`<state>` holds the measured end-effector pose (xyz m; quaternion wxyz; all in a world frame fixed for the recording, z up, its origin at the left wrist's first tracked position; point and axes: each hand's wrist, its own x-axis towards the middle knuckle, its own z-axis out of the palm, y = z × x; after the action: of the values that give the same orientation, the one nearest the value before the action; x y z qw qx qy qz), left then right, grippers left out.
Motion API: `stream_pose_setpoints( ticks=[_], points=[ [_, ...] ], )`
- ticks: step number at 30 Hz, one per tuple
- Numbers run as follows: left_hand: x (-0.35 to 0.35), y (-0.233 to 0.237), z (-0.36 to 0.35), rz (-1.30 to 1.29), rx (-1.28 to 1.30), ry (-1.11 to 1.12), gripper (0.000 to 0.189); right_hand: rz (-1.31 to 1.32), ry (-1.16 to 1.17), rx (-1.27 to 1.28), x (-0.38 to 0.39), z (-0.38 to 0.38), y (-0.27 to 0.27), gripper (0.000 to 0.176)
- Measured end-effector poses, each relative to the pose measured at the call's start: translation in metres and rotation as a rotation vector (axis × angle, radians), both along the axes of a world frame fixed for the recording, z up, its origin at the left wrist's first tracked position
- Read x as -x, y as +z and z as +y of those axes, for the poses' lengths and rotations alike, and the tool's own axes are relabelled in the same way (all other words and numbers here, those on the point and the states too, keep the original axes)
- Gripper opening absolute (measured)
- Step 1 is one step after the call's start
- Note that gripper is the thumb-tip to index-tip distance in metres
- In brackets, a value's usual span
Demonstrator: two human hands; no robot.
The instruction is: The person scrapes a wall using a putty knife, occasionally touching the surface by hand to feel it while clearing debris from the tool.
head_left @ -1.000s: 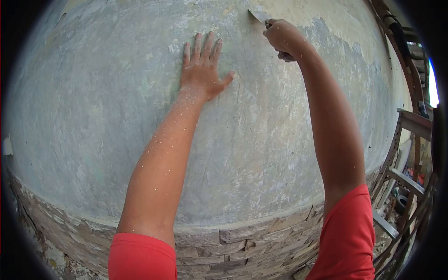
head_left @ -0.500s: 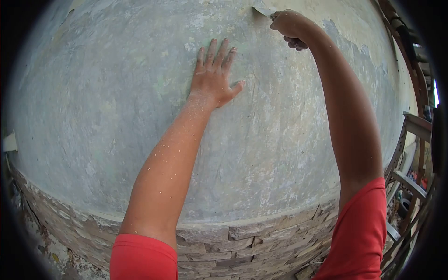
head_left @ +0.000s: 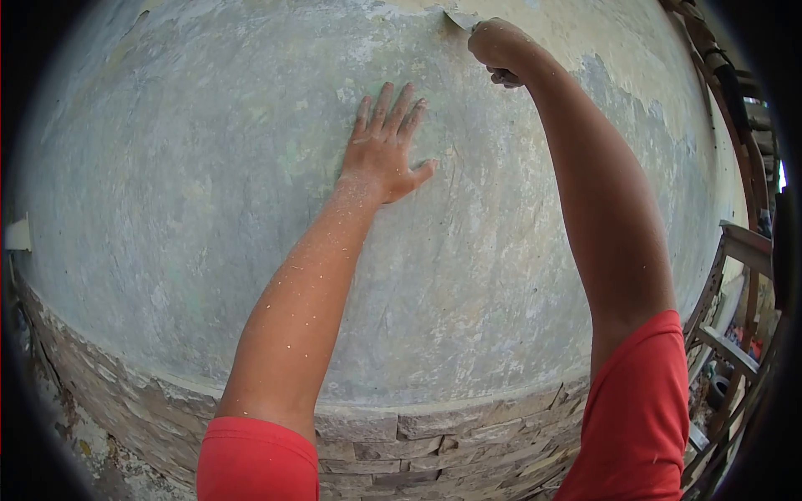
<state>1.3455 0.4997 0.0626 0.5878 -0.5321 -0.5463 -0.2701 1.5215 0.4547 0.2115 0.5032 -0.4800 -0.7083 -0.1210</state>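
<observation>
My left hand (head_left: 382, 150) lies flat against the grey, patchy wall (head_left: 225, 209), fingers spread and dusted with pale powder. Pale flecks dot that forearm. Higher up and to the right, my right hand (head_left: 499, 52) is closed around the handle of a scraper (head_left: 459, 20). Its thin metal blade meets the wall near the top edge of the view, beside a border between grey surface and cream paint (head_left: 551, 21). The fist hides most of the handle.
Stone cladding (head_left: 376, 451) runs along the wall's foot. At the right stands a ladder-like frame (head_left: 728, 346) close to my right arm, with dark poles (head_left: 735, 108) above it. A pale bracket-like piece (head_left: 17, 235) juts out at the far left.
My right hand and the scraper have shifted slightly left. The left hand keeps its place on the wall, appearing a little lower as the view tilts up slightly.
</observation>
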Motion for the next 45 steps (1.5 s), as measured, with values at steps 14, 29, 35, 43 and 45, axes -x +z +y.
stream_pose_setpoints(
  ticks=[14,29,35,43,45],
  points=[
    [0.004,0.018,0.001,-0.059,-0.069,0.036,0.082,-0.024,0.129,-0.063,-0.017,0.012,0.003,0.020],
    [0.041,0.016,-0.010,-0.008,-0.098,-0.006,0.078,0.006,0.024,-0.022,-0.004,0.004,0.002,0.016],
    [0.069,0.024,-0.016,-0.021,-0.106,-0.012,0.076,0.005,-0.022,-0.027,0.004,-0.009,-0.009,0.040],
    [0.088,0.022,-0.016,0.001,-0.136,-0.044,0.074,0.054,-0.049,-0.061,0.035,-0.004,-0.025,0.046],
    [0.087,0.020,-0.014,-0.002,-0.133,-0.040,0.073,0.035,-0.017,-0.046,0.034,-0.010,-0.037,0.044]
  ],
)
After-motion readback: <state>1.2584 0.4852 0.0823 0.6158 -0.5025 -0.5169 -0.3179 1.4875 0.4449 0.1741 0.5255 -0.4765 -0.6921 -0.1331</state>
